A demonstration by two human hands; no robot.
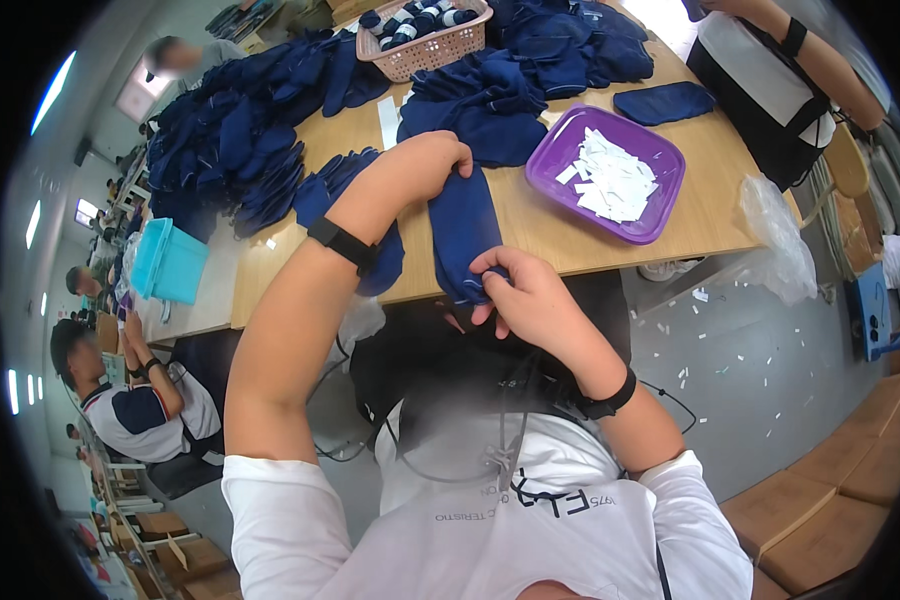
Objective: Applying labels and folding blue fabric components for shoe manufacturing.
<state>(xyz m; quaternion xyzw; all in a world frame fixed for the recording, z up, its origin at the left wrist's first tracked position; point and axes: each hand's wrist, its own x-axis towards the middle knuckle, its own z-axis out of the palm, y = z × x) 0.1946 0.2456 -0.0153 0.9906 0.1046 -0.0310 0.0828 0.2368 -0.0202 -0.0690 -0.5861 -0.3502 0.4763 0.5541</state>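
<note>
A long, flat navy blue cloth piece [464, 225], sock-like in shape, lies lengthwise toward me at the table's front edge. My right hand [520, 290] pinches its near end between thumb and fingers. At the far end my left hand [428, 168] is bent over the cloth with curled fingers, some of them hidden behind the back of the hand. Beyond it sits a heap of similar navy cloth pieces [470, 105]. More navy pieces [382, 262] lie partly under my left forearm. To the right stands a purple plastic basin [663, 208] holding many small white slips [610, 178].
A pink basket [425, 62] with banded navy rolls stands at the back. Large navy piles [230, 140] cover the left side. A turquoise bin [170, 262] is farther left. A clear plastic bag [775, 240] hangs at the right corner. Other people sit or stand nearby.
</note>
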